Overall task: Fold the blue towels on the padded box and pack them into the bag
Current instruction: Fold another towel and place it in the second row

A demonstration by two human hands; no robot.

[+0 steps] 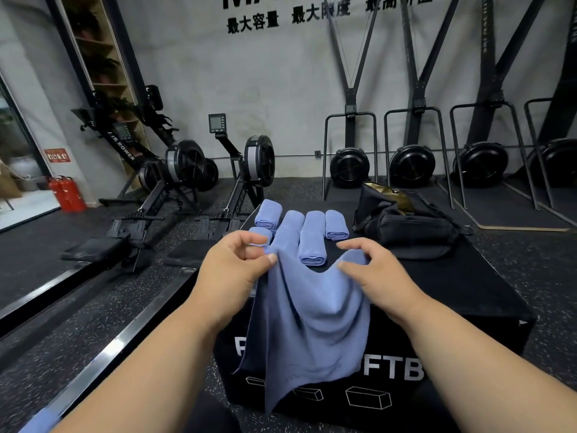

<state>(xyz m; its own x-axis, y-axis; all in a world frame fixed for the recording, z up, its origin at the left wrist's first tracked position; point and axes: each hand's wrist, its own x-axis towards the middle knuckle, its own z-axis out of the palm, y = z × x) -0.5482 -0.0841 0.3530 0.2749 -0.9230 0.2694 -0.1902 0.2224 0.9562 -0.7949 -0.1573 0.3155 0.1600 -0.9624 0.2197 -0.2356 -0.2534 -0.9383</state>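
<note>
1. I note the padded box (468,289) in front of me, with the black bag (406,226) open on its far right corner.
2. Five folded towels (312,245) lie in a row at the far edge, left of the bag.
3. The open towel (312,323) hangs from its top edge over the box's near face, long axis vertical.
4. My left hand (234,267) and right hand (371,270) each pinch a top corner; the right is nearer the bag.
</note>
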